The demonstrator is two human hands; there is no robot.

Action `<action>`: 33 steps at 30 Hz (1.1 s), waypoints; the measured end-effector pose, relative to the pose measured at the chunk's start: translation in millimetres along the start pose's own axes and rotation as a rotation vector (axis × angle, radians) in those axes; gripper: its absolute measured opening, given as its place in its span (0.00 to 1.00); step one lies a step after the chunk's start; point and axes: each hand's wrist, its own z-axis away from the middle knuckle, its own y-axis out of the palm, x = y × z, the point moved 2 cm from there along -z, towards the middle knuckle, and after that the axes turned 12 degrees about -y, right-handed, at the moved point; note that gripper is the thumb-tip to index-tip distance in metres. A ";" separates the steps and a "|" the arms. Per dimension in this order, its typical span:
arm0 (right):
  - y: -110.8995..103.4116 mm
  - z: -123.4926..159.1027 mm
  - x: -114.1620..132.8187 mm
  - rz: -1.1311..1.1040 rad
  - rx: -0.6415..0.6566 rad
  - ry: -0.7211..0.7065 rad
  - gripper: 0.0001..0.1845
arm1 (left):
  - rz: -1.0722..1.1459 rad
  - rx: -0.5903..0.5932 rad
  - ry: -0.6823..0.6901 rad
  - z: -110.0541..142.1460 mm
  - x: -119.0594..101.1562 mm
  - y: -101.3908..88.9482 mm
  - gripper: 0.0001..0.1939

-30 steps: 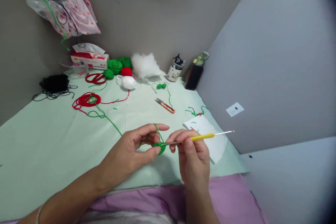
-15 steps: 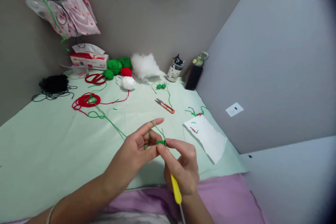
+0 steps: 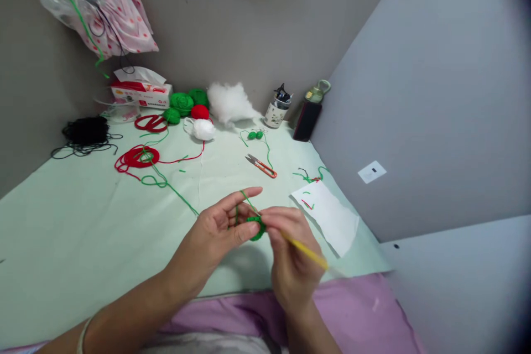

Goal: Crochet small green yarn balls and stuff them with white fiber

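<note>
Between thumb and fingers my left hand (image 3: 219, 232) pinches a small green crochet piece (image 3: 257, 230). Green yarn (image 3: 178, 192) runs from the table to this hand and over its raised index finger. My right hand (image 3: 294, 254) is closed on a crochet hook (image 3: 307, 250) with a yellow handle, which points down to the right and is slightly blurred. The tip of the hook meets the green piece, partly hidden by my right fingers.
Thread snips (image 3: 261, 166) lie ahead of my hands, near two small green balls (image 3: 255, 135). White paper (image 3: 327, 218) with yarn scraps lies at right. Behind stand yarn balls (image 3: 181, 103), stuffing (image 3: 232, 104), a pen cup (image 3: 277, 113) and a phone (image 3: 307, 120). Red yarn (image 3: 139, 156) is coiled at left.
The hook's handle has swung from pointing right, to downward, and now to the lower right. My right hand stays by the green piece, which my left hand keeps holding.
</note>
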 end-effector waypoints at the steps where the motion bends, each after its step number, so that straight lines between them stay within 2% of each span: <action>1: -0.7 1.3 2.5 0.104 0.051 -0.082 0.17 | 0.024 0.015 -0.025 -0.8 0.5 -0.4 0.23; 3: -2.9 2.3 5.0 0.193 0.085 -0.182 0.19 | 0.078 0.069 -0.106 -2.3 0.7 -1.7 0.22; 4: -4.8 1.5 4.6 0.167 0.045 -0.170 0.18 | 0.106 0.094 -0.141 -2.8 0.0 -2.5 0.21; 7: -8.8 -3.2 -1.7 -0.123 -0.164 0.050 0.13 | 0.156 0.124 -0.156 -3.2 -4.1 -4.7 0.17; 9: -6.6 -5.8 -5.8 -0.353 -0.233 0.195 0.11 | 0.126 0.101 -0.121 -3.1 -5.6 -5.3 0.17; 11: -2.0 -6.7 -7.7 -0.477 -0.212 0.259 0.10 | 0.048 0.082 -0.083 -2.9 -4.6 -4.8 0.17; 15: 2.8 -4.3 -9.3 -0.475 -0.158 0.295 0.09 | -0.154 0.058 -0.009 -2.3 -0.5 -4.9 0.19; 20: -0.2 -6.3 -12.5 -0.660 -0.220 0.460 0.08 | -0.444 -0.033 0.100 0.2 -4.9 -9.5 0.20; 23: -1.6 -9.5 -13.2 -0.734 -0.226 0.520 0.09 | -0.537 -0.059 0.121 1.8 -8.7 -10.5 0.20; 28: -3.5 -11.1 -12.6 -0.703 -0.171 0.464 0.11 | -0.564 -0.076 0.088 4.0 -11.3 -9.6 0.22; 33: -10.1 -9.0 -8.2 -0.487 -0.075 0.316 0.11 | -0.638 -0.128 0.137 5.5 -12.3 -10.4 0.20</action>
